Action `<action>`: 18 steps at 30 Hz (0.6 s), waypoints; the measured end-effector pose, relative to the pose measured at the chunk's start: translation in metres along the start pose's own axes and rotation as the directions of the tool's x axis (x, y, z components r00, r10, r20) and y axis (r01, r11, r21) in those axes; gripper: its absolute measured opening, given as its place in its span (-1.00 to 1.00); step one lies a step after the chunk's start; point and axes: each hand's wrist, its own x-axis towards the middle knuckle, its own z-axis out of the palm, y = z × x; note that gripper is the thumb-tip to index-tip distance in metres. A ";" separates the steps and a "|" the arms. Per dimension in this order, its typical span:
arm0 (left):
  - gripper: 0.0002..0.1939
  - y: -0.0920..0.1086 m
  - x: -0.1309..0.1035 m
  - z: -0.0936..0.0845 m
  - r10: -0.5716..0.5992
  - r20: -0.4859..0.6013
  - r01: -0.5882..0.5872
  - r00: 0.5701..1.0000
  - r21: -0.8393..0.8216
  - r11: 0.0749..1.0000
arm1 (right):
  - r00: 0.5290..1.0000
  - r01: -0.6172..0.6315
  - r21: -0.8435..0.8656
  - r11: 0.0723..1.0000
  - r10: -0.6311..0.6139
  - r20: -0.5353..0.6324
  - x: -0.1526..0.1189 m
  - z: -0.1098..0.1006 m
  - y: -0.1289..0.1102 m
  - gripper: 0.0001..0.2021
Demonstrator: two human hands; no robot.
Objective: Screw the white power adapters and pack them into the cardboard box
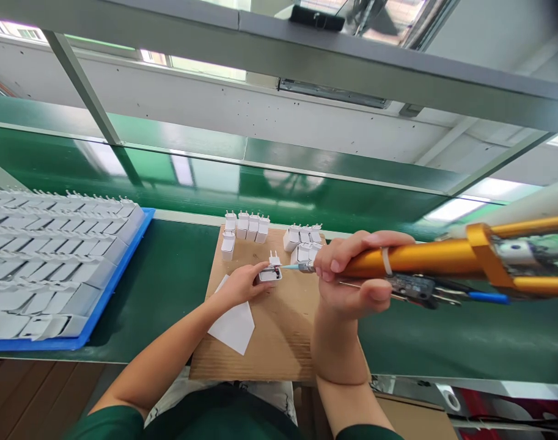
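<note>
My left hand (244, 283) is closed on a white plug adapter housing (270, 276), holding it on the cardboard sheet. The housing lies with its inside showing, and its cap with two pins (274, 261) stands at the far side. In my right hand (352, 269) is an orange glue dispensing gun (425, 258), gripped by its barrel with a small black switch beneath. Its pale blue nozzle tip (290, 266) points left at the housing, very close to the cap; whether it touches I cannot tell. A white paper sheet (235, 327) lies beside my left wrist.
Several white adapters stand in a left group (253, 227) and a right group (301, 238) at the cardboard's (279, 342) far edge. A blue tray (118, 269) filled with adapters sits left on the green bench (168, 275). Metal shelf bars (283, 52) cross above.
</note>
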 end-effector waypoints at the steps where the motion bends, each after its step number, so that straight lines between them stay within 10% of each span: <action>1: -0.48 0.000 0.000 0.000 -0.001 -0.021 0.000 1.000 -0.064 0.998 | 1.000 0.002 -0.010 1.000 -0.002 -0.002 0.000 0.000 0.000 -0.67; 8: -0.50 0.005 -0.005 0.000 0.049 -0.322 -0.165 0.946 -0.347 0.923 | 1.000 0.022 -0.047 0.999 -0.022 0.006 0.002 0.000 0.000 -0.68; 18: -0.53 0.020 -0.018 -0.020 0.346 -0.570 -0.395 0.745 0.042 0.918 | 1.000 0.013 -0.107 0.994 -0.014 -0.009 0.002 -0.001 0.002 -0.67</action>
